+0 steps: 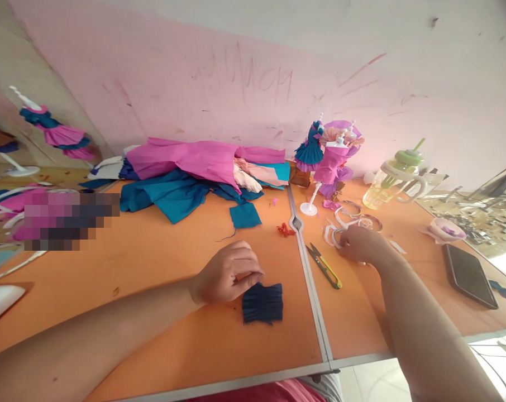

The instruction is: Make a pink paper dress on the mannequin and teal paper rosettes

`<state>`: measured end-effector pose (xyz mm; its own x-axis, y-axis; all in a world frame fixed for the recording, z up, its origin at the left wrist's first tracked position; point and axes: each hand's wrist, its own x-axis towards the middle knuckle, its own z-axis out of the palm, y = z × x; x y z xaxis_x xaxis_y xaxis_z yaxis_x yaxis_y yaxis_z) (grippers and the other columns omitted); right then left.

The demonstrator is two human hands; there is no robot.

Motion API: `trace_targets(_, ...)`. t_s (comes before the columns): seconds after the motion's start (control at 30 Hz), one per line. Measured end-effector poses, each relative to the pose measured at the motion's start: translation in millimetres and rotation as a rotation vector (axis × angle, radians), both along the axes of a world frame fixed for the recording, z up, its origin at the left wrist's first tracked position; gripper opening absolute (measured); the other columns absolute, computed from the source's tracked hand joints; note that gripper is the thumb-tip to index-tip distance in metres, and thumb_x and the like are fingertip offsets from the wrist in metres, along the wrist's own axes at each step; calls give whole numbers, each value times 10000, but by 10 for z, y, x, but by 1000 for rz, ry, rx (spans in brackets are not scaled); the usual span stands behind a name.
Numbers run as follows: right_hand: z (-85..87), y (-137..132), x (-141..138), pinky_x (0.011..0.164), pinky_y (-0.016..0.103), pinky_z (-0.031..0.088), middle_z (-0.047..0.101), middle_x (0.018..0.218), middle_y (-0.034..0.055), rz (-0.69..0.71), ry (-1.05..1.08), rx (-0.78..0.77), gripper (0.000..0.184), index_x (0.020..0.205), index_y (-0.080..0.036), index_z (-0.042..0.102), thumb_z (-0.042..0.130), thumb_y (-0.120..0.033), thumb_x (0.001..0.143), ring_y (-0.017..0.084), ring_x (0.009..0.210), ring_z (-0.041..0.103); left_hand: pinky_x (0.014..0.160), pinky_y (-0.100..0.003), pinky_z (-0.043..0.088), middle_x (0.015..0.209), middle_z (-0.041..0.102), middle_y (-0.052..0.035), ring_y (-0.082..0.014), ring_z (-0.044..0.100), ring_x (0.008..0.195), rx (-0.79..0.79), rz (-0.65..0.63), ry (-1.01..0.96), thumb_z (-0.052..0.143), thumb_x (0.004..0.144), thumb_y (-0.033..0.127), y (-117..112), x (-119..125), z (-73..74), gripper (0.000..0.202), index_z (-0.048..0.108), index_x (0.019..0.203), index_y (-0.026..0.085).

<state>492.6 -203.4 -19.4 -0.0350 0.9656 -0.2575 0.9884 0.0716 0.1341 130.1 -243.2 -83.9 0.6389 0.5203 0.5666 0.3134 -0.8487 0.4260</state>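
Observation:
A small, pleated dark blue piece of cloth (263,304) lies on the orange table in front of me. My left hand (231,273) is closed, thumb against curled fingers, at the upper left corner of that cloth. Over to the right, my right hand (364,244) reaches down with bent fingers onto a loop of white ribbon (332,235) among several coiled bands; its fingertips are partly hidden. Between the hands lie yellow-handled thread snips (325,268), blades pointing away. A flat teal cloth square (245,215) with a loose thread rests beyond my left hand.
Folded pink and teal fabric (186,164) is heaped along the wall. Small dress forms (333,162) in ruffled dresses stand behind the ribbons, beside a drink bottle (391,181). A phone (471,274) lies right. Red scraps (285,229) sit near the metal table seam (315,301).

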Motion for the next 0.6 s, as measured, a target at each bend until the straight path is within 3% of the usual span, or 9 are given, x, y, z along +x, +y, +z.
trace_targets(0.1,6,22,-2,600,297,337,691,966,121,-59,28,156,266,865,-209,708,514,-387,826,251,833,622,756,-336,473,774,686,-62,-180,581,766,10,1,-1,600,899,224,-22,3,21,130,706,830,197)
trace_targets(0.2,50,34,52,596,296,345,709,928,85,-213,161,407,335,1044,-244,665,433,-434,895,247,817,626,776,-342,475,775,690,-50,-172,583,759,14,-1,0,607,893,192,-33,5,35,106,702,845,199)
trace_targets(0.27,75,26,73,609,292,359,719,899,54,-239,276,538,345,1124,-254,625,403,-431,929,227,795,630,785,-342,478,786,691,-46,-171,586,771,11,-1,5,615,887,179,-32,7,25,95,702,856,204)
trace_targets(0.33,84,5,60,624,285,363,719,919,35,-180,321,656,331,1187,-266,596,378,-364,958,207,798,627,792,-340,482,800,690,-44,-172,588,784,6,6,4,625,882,183,-29,6,-1,85,703,866,211)
trace_targets(0.43,69,-44,-14,605,284,336,700,977,42,-59,189,814,365,1237,-286,594,388,-208,946,206,841,604,842,-353,486,861,697,-49,-181,601,826,-8,27,-18,619,892,208,-31,6,-33,105,704,951,223)
trace_targets(0.5,47,-89,-89,593,291,322,688,1018,49,58,88,885,410,1243,-295,606,405,-132,925,217,911,582,916,-376,483,1019,692,-79,-210,609,962,-57,62,-52,593,913,243,-43,14,-33,243,659,1147,231)
trace_targets(0.6,-3,-179,-253,634,297,361,680,1095,48,338,43,902,444,1264,-300,606,411,-85,927,216,974,551,1018,-401,456,1384,526,-130,-258,486,1269,-188,111,-125,503,962,286,-59,44,-10,510,400,1459,240)
